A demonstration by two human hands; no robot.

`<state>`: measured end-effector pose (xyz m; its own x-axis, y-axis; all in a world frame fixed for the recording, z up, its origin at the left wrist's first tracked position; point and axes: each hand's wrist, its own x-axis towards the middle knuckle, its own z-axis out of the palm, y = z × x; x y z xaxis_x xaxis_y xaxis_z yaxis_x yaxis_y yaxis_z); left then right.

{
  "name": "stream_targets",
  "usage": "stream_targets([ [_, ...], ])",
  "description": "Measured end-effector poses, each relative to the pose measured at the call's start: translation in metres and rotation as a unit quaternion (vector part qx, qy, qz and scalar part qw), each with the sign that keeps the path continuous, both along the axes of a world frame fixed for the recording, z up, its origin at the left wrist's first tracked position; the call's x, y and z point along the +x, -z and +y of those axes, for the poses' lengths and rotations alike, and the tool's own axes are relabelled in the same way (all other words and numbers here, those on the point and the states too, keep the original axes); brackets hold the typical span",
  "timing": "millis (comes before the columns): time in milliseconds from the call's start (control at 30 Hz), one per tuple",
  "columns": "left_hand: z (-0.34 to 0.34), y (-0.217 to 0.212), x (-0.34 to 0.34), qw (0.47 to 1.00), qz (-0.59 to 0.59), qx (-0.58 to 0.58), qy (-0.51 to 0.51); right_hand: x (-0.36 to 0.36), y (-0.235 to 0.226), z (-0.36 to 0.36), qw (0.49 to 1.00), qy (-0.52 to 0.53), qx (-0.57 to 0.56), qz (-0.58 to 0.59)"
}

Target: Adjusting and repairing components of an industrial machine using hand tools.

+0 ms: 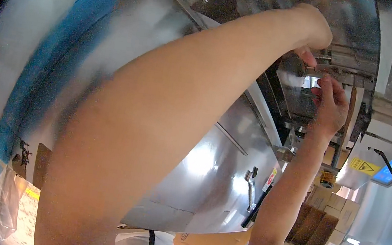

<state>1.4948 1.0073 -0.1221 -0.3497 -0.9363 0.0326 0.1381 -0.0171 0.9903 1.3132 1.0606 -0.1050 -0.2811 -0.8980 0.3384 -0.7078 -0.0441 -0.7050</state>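
My left arm stretches across the view from the lower left. My left hand (313,28) is bent inside the metal frame of a machine (350,56); one fingertip shows below it, and the wrist hides the other fingers. Just below, my right hand (332,105) is raised with thumb and fingers pinched together near a metal bar. Whatever lies in the pinch is too small to make out. The two hands are close together but appear apart. Beneath the arms spreads a shiny metal worktop (196,192).
A wrench (250,185) and a black rod-shaped tool (254,212) lie near the worktop's right edge. To the right hangs a control box with a blue screen (391,173) and a yellow warning label (365,167). Cardboard boxes (343,213) stand beyond. Blue sheeting (63,53) runs down the left.
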Motion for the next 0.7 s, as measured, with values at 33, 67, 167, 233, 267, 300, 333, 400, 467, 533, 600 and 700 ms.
stream_targets([
  [33, -0.003, 0.000, -0.002, 1.000, 0.024, 0.013, 0.000, 0.000, 0.002, -0.001, 1.000, -0.010, -0.009, -0.005],
  [67, -0.006, 0.001, -0.003, 0.999, 0.047, 0.025, 0.000, 0.000, 0.003, -0.002, 1.000, -0.021, -0.018, -0.010],
  [167, -0.007, 0.003, -0.003, 0.998, 0.051, 0.027, -0.017, 0.003, 0.002, 0.000, 1.000, -0.004, -0.008, -0.002],
  [233, -0.004, 0.000, -0.004, 0.999, 0.001, 0.011, -0.030, 0.004, 0.003, 0.001, 1.000, -0.002, -0.012, -0.001],
  [267, -0.003, -0.001, -0.004, 0.998, -0.050, -0.005, -0.044, 0.004, 0.003, 0.001, 1.000, 0.000, -0.017, 0.000],
  [300, -0.003, -0.001, -0.003, 0.998, -0.049, -0.005, -0.044, 0.005, 0.003, 0.001, 1.000, 0.000, -0.017, 0.001],
  [333, -0.002, 0.000, -0.002, 0.998, -0.039, -0.011, -0.047, 0.006, 0.002, 0.002, 1.000, 0.003, -0.009, -0.006],
  [400, 0.000, 0.001, 0.000, 0.998, -0.030, -0.018, -0.050, 0.007, 0.001, 0.003, 1.000, 0.007, -0.001, -0.013],
  [467, 0.007, -0.001, 0.004, 0.998, -0.013, 0.019, -0.058, 0.008, 0.002, 0.003, 1.000, 0.004, -0.008, -0.023],
  [533, 0.006, 0.000, 0.003, 0.998, -0.008, 0.008, -0.065, 0.007, 0.002, 0.002, 1.000, 0.000, -0.004, -0.012],
  [600, 0.004, 0.001, 0.000, 0.998, -0.002, -0.003, -0.070, 0.006, 0.001, 0.003, 1.000, -0.003, 0.001, -0.001],
  [700, -0.002, 0.002, -0.002, 0.998, 0.037, 0.031, -0.049, 0.009, 0.001, 0.004, 1.000, 0.007, 0.004, 0.000],
])
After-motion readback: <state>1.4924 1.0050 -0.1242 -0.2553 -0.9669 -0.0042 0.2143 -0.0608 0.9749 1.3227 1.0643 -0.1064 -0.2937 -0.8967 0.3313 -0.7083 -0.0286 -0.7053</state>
